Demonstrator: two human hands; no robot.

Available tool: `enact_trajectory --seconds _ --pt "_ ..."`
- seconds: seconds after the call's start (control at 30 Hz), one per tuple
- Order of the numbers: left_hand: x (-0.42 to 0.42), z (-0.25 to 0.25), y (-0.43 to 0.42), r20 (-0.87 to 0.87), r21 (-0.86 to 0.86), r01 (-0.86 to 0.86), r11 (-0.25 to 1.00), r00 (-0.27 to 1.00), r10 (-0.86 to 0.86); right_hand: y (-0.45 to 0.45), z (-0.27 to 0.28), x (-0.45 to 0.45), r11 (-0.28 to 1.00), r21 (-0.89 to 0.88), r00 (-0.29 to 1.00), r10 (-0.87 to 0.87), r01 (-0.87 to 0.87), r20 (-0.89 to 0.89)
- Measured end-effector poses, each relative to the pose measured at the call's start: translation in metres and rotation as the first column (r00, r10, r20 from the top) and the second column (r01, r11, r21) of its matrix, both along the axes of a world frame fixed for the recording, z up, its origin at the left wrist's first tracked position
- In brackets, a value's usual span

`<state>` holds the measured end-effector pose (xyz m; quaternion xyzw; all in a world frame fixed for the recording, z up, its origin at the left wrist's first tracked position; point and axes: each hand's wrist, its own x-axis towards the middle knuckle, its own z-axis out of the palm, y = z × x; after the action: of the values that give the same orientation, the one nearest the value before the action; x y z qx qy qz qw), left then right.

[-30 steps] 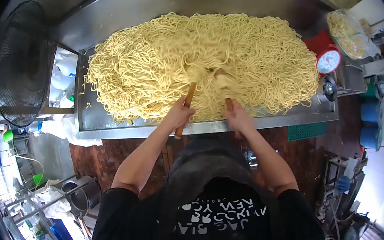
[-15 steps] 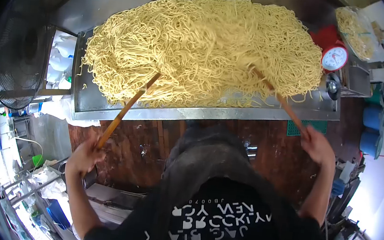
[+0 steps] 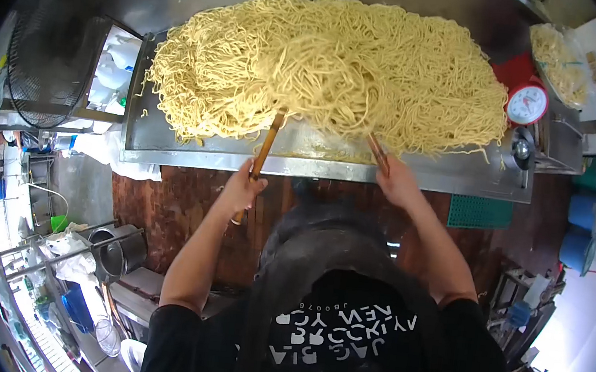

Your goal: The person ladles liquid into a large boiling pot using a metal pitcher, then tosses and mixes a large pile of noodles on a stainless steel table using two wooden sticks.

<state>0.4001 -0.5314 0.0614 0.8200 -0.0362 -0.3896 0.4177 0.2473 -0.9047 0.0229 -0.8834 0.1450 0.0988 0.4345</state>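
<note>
A long heap of yellow noodles [image 3: 216,66] lies in a wide metal tray [image 3: 242,162]. My left hand [image 3: 242,191] is closed round a wooden stick [image 3: 267,146], whose far end is hidden at the near side of the noodles. In my right hand [image 3: 396,179] is a second wooden stick [image 3: 378,153], shorter in view, its far end also at the noodles. Between the two stick ends a clump of noodles bulges up, slightly blurred. Bare wet metal shows between the sticks, in front of the clump.
A black fan [image 3: 49,44] stands at the left. To the right are a red dial scale [image 3: 527,104], a metal bowl [image 3: 523,147] and a plastic bag of noodles [image 3: 562,65]. A green mat [image 3: 480,213] lies beyond the tray's near edge. A metal pot [image 3: 114,252] is at lower left.
Both hands have come inward and forward from their wide positions, still holding the sticks. Noodles at the middle have been pushed away from the near edge and bunched up.
</note>
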Motion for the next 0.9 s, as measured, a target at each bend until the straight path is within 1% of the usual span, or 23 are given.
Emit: enact_trajectory --seconds 0.03,0.1,0.17,0.2,0.23,0.27,0.3,0.33,0.37,0.4,0.43,0.47,0.5,0.57,0.6,0.63,0.67,0.7,0.73,0.77,0.8,0.87,0.9 --pt "-0.011 -0.003 -0.013 -0.054 -0.055 -0.081 0.995 0.996 0.078 0.003 -0.002 -0.005 1.0 0.003 1.0 -0.025 0.025 -0.002" --pt "-0.015 -0.005 -0.056 -0.057 -0.089 -0.067 0.994 0.996 0.062 0.029 -0.001 0.009 0.986 0.165 1.0 -0.02 0.023 -0.02" --pt "0.002 0.016 -0.088 -0.02 -0.17 -0.075 0.983 0.997 0.073 0.049 0.036 0.033 0.961 0.272 0.998 -0.034 0.048 -0.057" --pt "0.008 0.033 -0.096 0.013 -0.231 -0.089 0.969 0.995 0.095 0.05 0.076 0.047 0.95 0.302 0.995 -0.05 0.075 -0.089" --pt "0.013 0.053 -0.088 -0.034 -0.308 -0.146 0.94 0.989 0.142 0.04 0.105 0.062 0.939 0.328 0.991 -0.07 0.103 -0.11" --pt "0.011 0.088 -0.083 0.002 -0.314 -0.128 0.941 0.991 0.135 0.029 0.115 0.063 0.975 0.215 0.998 -0.048 0.053 -0.031" --pt "0.011 0.09 -0.071 0.026 -0.306 -0.155 0.939 0.985 0.171 0.019 0.12 0.058 0.995 0.102 0.999 -0.017 0.014 0.032" --pt "0.014 0.074 -0.051 0.046 -0.321 -0.152 0.935 0.983 0.175 0.007 0.124 0.054 0.999 -0.03 0.994 0.033 -0.03 0.106" --pt "0.015 0.061 -0.027 -0.041 -0.278 -0.182 0.943 0.983 0.178 -0.014 0.126 0.039 0.995 -0.067 0.995 0.073 -0.069 0.066" --pt "0.01 0.064 -0.004 -0.022 -0.135 -0.171 0.976 0.985 0.169 -0.045 0.125 0.016 0.989 -0.1 0.994 0.11 -0.107 0.026" --pt "0.008 0.068 0.017 0.001 0.005 -0.154 0.988 0.988 0.154 -0.071 0.117 -0.026 0.987 -0.103 0.992 0.126 -0.121 0.034" --pt "0.007 0.079 0.04 0.113 0.169 0.005 0.986 0.993 -0.025 -0.09 0.125 -0.071 0.976 -0.162 0.99 0.14 -0.143 -0.032" --pt "0.001 0.07 0.056 0.151 0.235 0.093 0.968 0.98 -0.13 -0.091 0.162 -0.1 0.996 -0.064 0.969 0.037 -0.054 -0.244" --pt "-0.016 0.057 0.07 0.192 0.377 0.234 0.896 0.927 -0.323 -0.11 0.154 -0.161 0.991 0.05 0.81 -0.074 0.127 -0.581" --pt "-0.023 0.054 0.064 0.193 0.453 0.293 0.842 0.889 -0.414 -0.102 0.116 -0.172 0.986 0.079 0.929 -0.109 0.146 -0.355" --pt "-0.026 0.041 0.033 0.123 0.401 0.272 0.875 0.93 -0.346 -0.091 0.055 -0.18 0.982 0.108 0.984 -0.146 0.157 -0.102" --pt "-0.025 0.025 -0.014 0.047 0.346 0.245 0.906 0.96 -0.278 -0.08 0.029 -0.168 0.959 0.193 0.978 -0.201 0.207 -0.053" --pt "-0.025 0.014 -0.057 0.099 0.243 0.274 0.931 0.947 -0.304 -0.069 0.004 -0.156 0.928 0.278 0.967 -0.255 0.246 -0.006" --pt "-0.017 -0.015 -0.09 0.294 0.262 0.416 0.871 0.825 -0.483 -0.052 0.0 -0.113 0.852 0.396 0.938 -0.298 0.344 -0.176" --pt "-0.011 0.01 -0.142 0.095 0.278 0.441 0.853 0.871 -0.481 -0.048 0.002 -0.083 0.82 0.414 0.918 -0.332 0.394 -0.216" --pt "-0.008 0.039 -0.174 -0.105 0.289 0.469 0.835 0.882 -0.459 -0.046 0.005 -0.066 0.786 0.431 0.895 -0.365 0.444 -0.256" --pt "-0.002 0.032 -0.145 0.084 0.203 0.573 0.794 0.798 -0.597 -0.066 0.001 -0.082 0.698 0.512 0.858 -0.478 0.5 -0.186" --pt "0.009 0.028 -0.127 0.194 0.167 0.627 0.761 0.735 -0.649 -0.076 0.015 -0.1 0.658 0.511 0.815 -0.555 0.552 -0.166"
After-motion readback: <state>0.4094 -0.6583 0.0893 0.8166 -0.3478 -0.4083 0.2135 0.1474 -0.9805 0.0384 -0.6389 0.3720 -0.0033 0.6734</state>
